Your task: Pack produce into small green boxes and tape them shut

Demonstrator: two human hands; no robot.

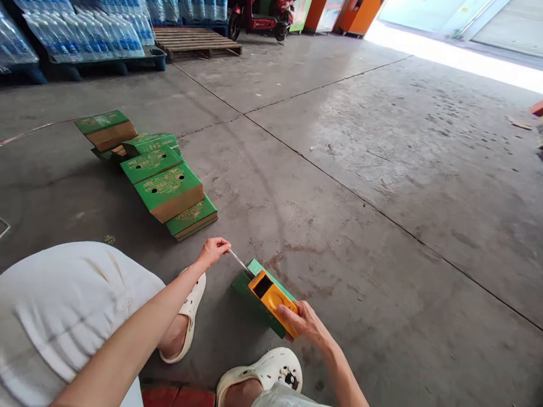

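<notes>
Holding a yellow meter (274, 298), right fingers (291, 315) overlap green box (251, 298), contents hidden

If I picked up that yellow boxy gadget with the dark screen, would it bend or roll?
The yellow boxy gadget with the dark screen is probably stiff; its straight edges suggest a hard case. It likely isn't very heavy, since the right hand grips just one end. Its flat front makes rolling unlikely.
</notes>
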